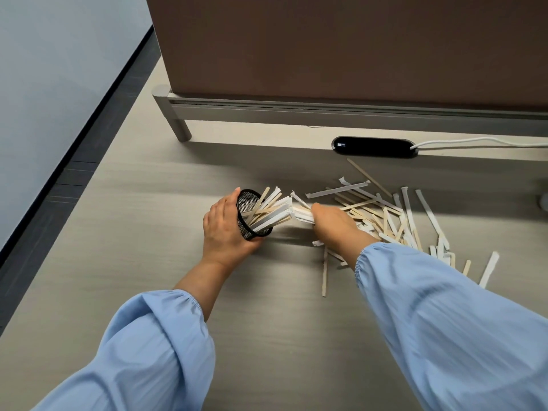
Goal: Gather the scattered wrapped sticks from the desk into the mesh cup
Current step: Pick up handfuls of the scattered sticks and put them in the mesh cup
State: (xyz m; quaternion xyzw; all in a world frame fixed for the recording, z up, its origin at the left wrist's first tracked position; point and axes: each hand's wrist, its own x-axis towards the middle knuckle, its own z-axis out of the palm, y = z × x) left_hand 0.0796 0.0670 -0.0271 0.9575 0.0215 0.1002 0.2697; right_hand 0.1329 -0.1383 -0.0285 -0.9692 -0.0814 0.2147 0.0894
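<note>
head view: left hand (226, 229) wraps the tipped mesh cup (252, 215), its mouth facing 3 o'clock. right hand (335, 225) clutches a bundle of sticks (299, 213) at the cup's mouth. more sticks (394, 215) lie scattered on the surface (148, 203) toward 3 o'clock.

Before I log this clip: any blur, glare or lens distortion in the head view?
Head view: sharp at the mesh cup and left hand; wide-angle bending curves the desk edge and the blue sleeves near the corners; soft overhead light, no glare; a shadow band lies under the partition, reaching the loose sticks.
</note>
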